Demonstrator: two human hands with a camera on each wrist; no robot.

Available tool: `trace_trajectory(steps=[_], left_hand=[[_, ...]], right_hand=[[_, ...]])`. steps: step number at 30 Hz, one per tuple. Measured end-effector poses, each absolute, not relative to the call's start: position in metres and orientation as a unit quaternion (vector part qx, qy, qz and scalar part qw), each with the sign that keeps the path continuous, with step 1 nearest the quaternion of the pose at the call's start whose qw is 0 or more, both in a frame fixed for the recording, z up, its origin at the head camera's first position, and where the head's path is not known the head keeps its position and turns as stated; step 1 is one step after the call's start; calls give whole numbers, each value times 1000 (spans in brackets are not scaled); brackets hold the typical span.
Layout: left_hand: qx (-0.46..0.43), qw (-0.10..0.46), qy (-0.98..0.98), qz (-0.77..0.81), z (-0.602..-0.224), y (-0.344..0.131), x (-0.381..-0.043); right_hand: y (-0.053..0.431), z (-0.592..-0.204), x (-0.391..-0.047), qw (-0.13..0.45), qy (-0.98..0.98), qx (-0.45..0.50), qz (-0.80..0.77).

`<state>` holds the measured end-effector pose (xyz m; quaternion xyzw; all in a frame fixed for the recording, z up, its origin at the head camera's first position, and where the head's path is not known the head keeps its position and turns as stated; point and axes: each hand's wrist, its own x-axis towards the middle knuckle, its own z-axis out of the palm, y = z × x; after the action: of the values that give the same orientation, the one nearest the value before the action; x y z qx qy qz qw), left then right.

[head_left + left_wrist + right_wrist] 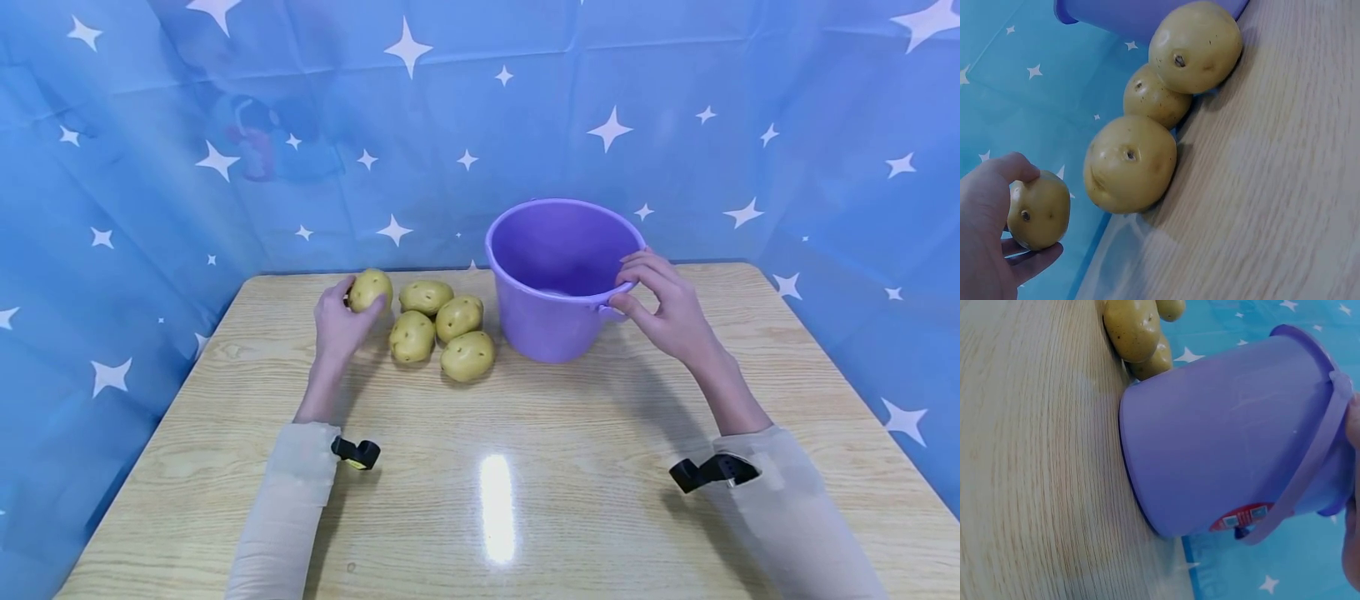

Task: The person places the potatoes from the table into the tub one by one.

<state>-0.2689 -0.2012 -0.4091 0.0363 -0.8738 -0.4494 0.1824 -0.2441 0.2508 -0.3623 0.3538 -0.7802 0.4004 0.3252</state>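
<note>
My left hand (343, 321) grips a yellow potato (371, 289) between thumb and fingers at the back left of the table. In the left wrist view the held potato (1040, 211) appears raised, with the blue cloth behind it. Several other potatoes (412, 337) lie in a cluster just to its right. Beside them a purple bucket (551, 325) stands on the table with its mouth up. My right hand (663, 304) pinches the bucket's right rim, thumb outside and fingers over the edge. The right wrist view shows the bucket's side (1222, 437) and its purple handle (1310, 465) hanging down.
The wooden table (420, 467) ends at a blue curtain (450, 125) with white stars, close behind the bucket and potatoes. Black wrist cameras are strapped over both pale sleeves (288, 500). A bright reflection lies on the tabletop near the front.
</note>
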Motion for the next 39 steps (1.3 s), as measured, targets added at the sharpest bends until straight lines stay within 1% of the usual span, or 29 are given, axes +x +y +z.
trace_trajectory(steps=[8,18,29,39], left_hand=[[36,201,-866,-456,-402,-194,-266],[24,223,-855,-467,-393,-182,-261],[-6,237,-841,-486,-372,-167,-256],[-31,248,-822,-511,-356,-152,-254]], right_hand=[[249,-362,-242,320,-781,355,403],[236,-343,-225,322,-774,356,413],[252,-365,-248,322,-781,354,402],[245,-357,-238,324,-775,354,411]])
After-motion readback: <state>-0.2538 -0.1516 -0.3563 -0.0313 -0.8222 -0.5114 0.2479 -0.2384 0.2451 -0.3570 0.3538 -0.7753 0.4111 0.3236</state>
